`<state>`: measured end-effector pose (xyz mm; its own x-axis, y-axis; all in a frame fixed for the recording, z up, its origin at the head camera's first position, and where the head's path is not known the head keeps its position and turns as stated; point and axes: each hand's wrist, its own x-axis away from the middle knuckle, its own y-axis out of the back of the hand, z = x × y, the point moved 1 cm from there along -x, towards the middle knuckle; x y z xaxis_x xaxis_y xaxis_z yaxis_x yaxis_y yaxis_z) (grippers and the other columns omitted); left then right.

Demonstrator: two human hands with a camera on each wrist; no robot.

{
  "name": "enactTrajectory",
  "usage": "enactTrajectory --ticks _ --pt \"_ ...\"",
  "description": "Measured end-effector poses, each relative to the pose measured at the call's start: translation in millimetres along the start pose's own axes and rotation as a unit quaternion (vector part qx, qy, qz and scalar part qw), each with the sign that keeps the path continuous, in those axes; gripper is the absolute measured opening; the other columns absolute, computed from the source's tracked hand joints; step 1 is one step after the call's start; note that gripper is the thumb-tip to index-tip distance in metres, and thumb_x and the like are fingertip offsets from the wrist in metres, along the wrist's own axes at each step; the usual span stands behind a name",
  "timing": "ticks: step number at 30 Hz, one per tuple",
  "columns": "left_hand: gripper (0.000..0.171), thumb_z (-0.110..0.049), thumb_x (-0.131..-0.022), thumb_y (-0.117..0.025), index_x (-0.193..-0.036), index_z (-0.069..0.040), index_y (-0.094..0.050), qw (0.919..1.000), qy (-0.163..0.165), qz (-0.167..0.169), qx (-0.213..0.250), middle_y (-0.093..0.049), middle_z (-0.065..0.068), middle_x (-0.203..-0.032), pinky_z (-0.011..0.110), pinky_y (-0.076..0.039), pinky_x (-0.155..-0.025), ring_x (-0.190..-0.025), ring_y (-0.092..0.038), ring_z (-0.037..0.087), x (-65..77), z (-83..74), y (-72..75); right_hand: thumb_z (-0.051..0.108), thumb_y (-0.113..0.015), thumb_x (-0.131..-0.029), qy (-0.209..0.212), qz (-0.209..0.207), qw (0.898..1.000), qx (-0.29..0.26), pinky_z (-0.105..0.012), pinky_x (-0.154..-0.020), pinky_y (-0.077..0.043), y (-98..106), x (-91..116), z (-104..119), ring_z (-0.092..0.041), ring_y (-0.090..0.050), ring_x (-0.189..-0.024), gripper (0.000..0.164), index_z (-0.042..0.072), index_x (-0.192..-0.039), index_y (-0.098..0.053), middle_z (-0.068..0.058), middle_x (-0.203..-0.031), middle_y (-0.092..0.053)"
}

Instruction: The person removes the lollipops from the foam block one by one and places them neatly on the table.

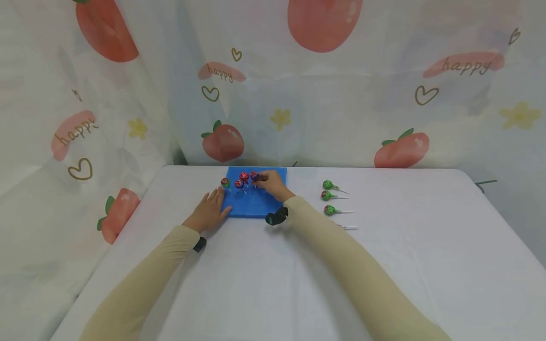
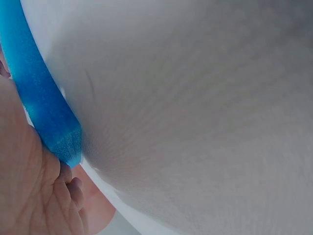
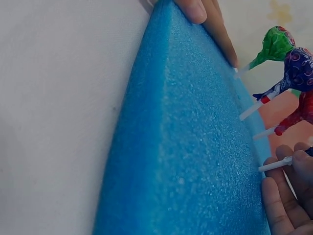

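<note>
A blue foam block (image 1: 251, 204) lies flat at the back of the table. My left hand (image 1: 207, 210) rests with straight fingers along its left side and front corner; in the left wrist view the palm (image 2: 29, 191) is against the foam's edge (image 2: 46, 93). My right hand (image 1: 274, 183) pinches a dark-blue-wrapped lollipop (image 1: 254, 175) above the block. In the right wrist view its white stick (image 3: 276, 165) meets the foam, and its head is mostly cut off. Upright beside it stand a green lollipop (image 3: 278, 45), a dark blue one (image 3: 299, 69) and a red one (image 3: 304, 110).
Right of the block, green lollipops (image 1: 330, 210) lie in a column on the white table (image 1: 384, 260), sticks pointing right. Another white stick (image 1: 350, 228) lies nearest me, its head hidden behind the right sleeve (image 1: 332, 237). A printed curtain (image 1: 332, 109) hangs behind the table.
</note>
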<state>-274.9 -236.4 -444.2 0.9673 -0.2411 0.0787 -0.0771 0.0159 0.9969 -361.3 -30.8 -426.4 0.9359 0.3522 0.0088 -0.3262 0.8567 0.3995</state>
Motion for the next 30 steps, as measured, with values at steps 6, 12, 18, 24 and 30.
enactTrajectory --ticks 6,12,18,24,30 --pt "0.070 -0.038 -0.100 -0.039 -0.145 0.011 -0.018 1.0000 -0.003 0.001 0.009 -0.020 0.026 -0.153 0.053 -0.017 -0.117 -0.143 -0.021 0.040 1.7 -3.3 1.7 0.006 -0.055 -0.094 -0.001 0.007 0.999 -0.040 -0.037 -0.097 -0.050 6 2 1 -0.027 -0.062 -0.109 0.026 -0.001 -0.117 -0.063 -0.018 -0.115 -0.066" --pt "0.068 -0.037 -0.100 -0.038 -0.145 0.011 -0.019 1.0000 -0.002 -0.001 0.002 -0.021 0.026 -0.153 0.053 -0.018 -0.117 -0.142 -0.022 0.040 1.1 -3.5 1.1 0.003 -0.051 -0.095 0.031 0.025 0.997 -0.071 -0.037 -0.098 -0.049 17 4 11 -0.029 -0.061 -0.108 0.024 -0.005 -0.114 -0.062 -0.022 -0.112 -0.064" --pt "0.068 -0.037 -0.100 -0.038 -0.145 0.011 -0.020 0.9999 -0.001 -0.004 0.017 -0.021 0.026 -0.153 0.053 -0.017 -0.117 -0.143 -0.021 0.040 1.9 -3.2 1.3 0.007 -0.055 -0.094 0.032 0.022 0.998 -0.054 -0.036 -0.095 -0.051 34 5 20 -0.029 -0.063 -0.109 0.028 -0.004 -0.119 -0.061 -0.022 -0.114 -0.065" --pt "0.072 -0.043 -0.100 -0.033 -0.145 0.011 -0.018 0.9994 -0.007 -0.012 0.032 -0.021 0.027 -0.153 0.053 -0.015 -0.117 -0.142 -0.021 0.040 5.1 -3.6 3.2 0.009 -0.056 -0.093 0.022 0.020 0.999 -0.036 -0.038 -0.098 -0.049 53 11 25 -0.032 -0.061 -0.111 0.029 -0.004 -0.119 -0.061 -0.023 -0.116 -0.064" --pt "0.067 -0.036 -0.101 -0.038 -0.144 0.012 -0.019 0.9999 -0.001 -0.008 0.007 -0.021 0.026 -0.153 0.053 -0.017 -0.117 -0.142 -0.021 0.040 3.5 -4.0 3.9 0.011 -0.057 -0.093 0.024 0.015 1.000 0.004 -0.038 -0.099 -0.048 71 17 25 -0.030 -0.062 -0.109 0.029 -0.002 -0.119 -0.062 -0.021 -0.115 -0.066"
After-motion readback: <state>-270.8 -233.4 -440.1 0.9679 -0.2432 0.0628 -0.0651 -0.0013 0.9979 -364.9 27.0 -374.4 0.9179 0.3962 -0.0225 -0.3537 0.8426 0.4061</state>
